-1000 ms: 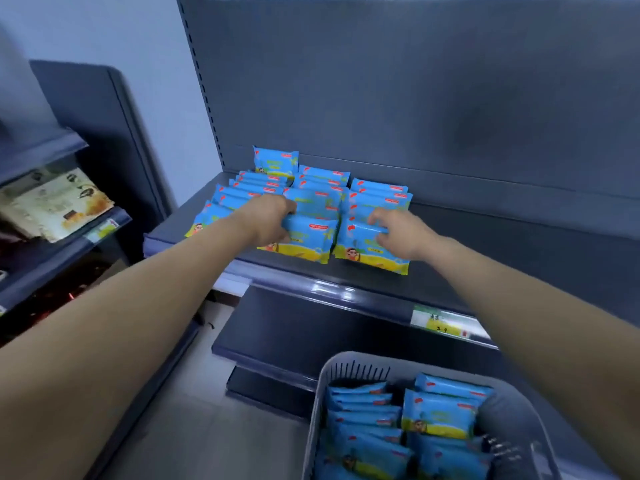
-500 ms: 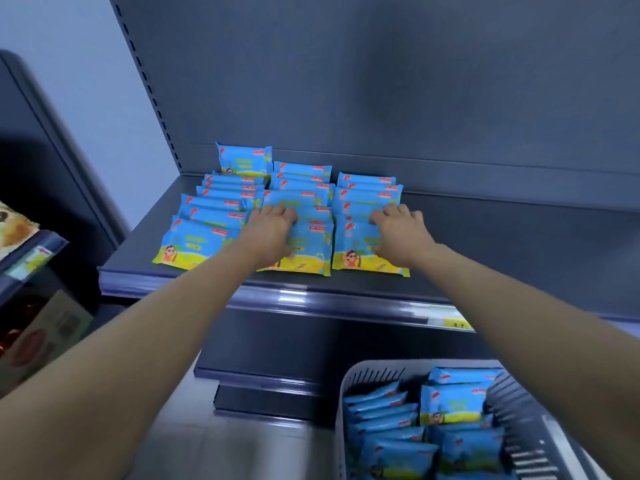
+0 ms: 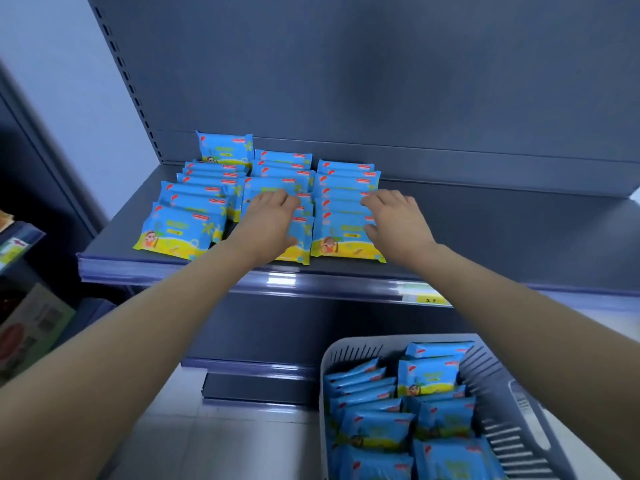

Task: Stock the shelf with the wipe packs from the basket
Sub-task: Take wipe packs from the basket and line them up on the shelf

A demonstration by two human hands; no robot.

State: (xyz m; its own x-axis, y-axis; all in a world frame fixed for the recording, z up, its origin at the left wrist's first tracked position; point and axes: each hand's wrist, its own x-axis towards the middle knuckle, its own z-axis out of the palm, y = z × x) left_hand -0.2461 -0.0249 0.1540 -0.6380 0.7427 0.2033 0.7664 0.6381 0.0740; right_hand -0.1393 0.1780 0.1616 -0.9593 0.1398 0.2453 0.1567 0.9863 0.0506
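Grey shelf [image 3: 502, 233], right half bare. White slatted basket [image 3: 498, 393] below it at lower right, with basket packs [image 3: 377, 427] inside, some flat, some on edge. Blue-and-yellow packs [image 3: 180, 223] on the shelf's left half, in three overlapping rows running front to back. Left hand [image 3: 268, 220] rests on the middle row, fingers straight and flat on the packs. Right hand [image 3: 394, 220] sits at the right row's outer edge, fingers spread and relaxed, tips touching pack ends, gripping nothing.
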